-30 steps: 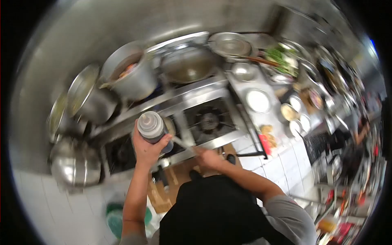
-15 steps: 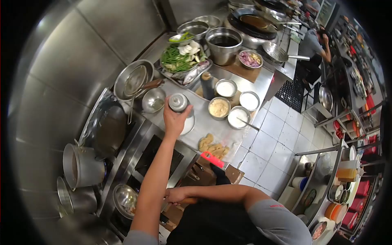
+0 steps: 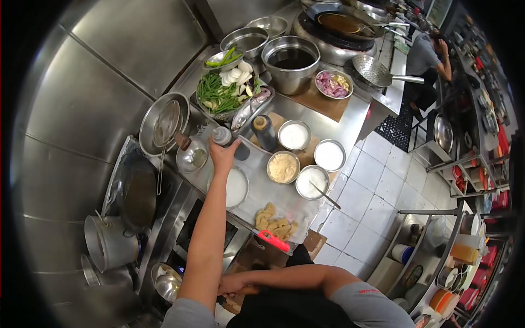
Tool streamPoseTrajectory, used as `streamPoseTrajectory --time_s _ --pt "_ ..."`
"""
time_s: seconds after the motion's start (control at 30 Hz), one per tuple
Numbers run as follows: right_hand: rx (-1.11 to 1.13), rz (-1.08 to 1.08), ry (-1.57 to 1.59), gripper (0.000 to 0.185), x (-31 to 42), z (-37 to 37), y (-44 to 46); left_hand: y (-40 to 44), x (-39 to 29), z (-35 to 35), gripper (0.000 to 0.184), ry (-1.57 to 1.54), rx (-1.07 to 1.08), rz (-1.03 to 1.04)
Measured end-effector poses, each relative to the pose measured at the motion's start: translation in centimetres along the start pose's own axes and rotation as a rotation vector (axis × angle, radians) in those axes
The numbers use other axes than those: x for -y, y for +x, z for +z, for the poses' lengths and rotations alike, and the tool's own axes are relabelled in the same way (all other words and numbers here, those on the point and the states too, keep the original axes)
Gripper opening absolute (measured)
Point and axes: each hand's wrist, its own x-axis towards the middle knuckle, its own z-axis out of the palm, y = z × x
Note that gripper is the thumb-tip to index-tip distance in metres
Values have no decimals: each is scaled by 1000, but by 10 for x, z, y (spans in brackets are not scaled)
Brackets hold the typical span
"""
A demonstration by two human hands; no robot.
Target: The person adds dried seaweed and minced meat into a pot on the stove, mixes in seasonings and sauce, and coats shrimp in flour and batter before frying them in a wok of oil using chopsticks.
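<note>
My left hand [image 3: 223, 157] is wrapped round a squeeze bottle [image 3: 222, 135] with a pale cap, low over the metal counter; whether its base touches the surface I cannot tell. Beside it are a dark bottle [image 3: 264, 133], a steel bowl [image 3: 192, 156] and a bowl of white stuff [image 3: 237, 187]. Down by the stove, my right hand [image 3: 234, 285] is closed round a handle whose brownish end sticks out behind it. This handle points towards a small shiny pan [image 3: 167, 283] over a burner; my forearm partly covers the gap between.
Bowls of white powder [image 3: 329, 154] and beige powder [image 3: 284, 167] stand near pale coated pieces [image 3: 273, 222] and a red handle [image 3: 273, 241]. Vegetables [image 3: 224, 90] and a pot of dark liquid [image 3: 290, 60] sit behind. A wok [image 3: 136, 191] is at left; another person [image 3: 425, 60] is far right.
My left hand has lowered the squeeze bottle towards the counter, away from my face. The head view has shifted a little. My right hand keeps its hold on the handle.
</note>
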Motion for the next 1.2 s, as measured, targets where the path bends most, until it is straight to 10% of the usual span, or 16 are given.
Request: streamPoseTrajectory --time_s 0.17,0.3,0.4,0.6,0.7,0.8,1.0,1.2 --pt "165 20 -22 21 -28 -21 16 -58 5 9 86 147 -246 -186" --pt "117 -125 -312 41 -75 -30 33 -85 -38 58 88 -94 -96 50" --pt "17 63 100 20 -38 -20 16 -43 -45 87 90 76 -143 202" --pt "-18 -64 -201 24 -89 -34 25 1 -34 101 67 -245 63 -27" --pt "56 -114 -838 72 -90 -42 7 -12 -53 92 59 -354 -2 126" --pt "-392 -1257 -1058 42 13 -24 -17 -32 -67 76 62 -425 -15 254" --pt "101 188 -209 55 45 -5 28 -124 -159 -92 56 -493 -78 195" --pt "-316 -90 -1420 45 -14 -12 112 -260 -146 -271 66 -264 -315 31"
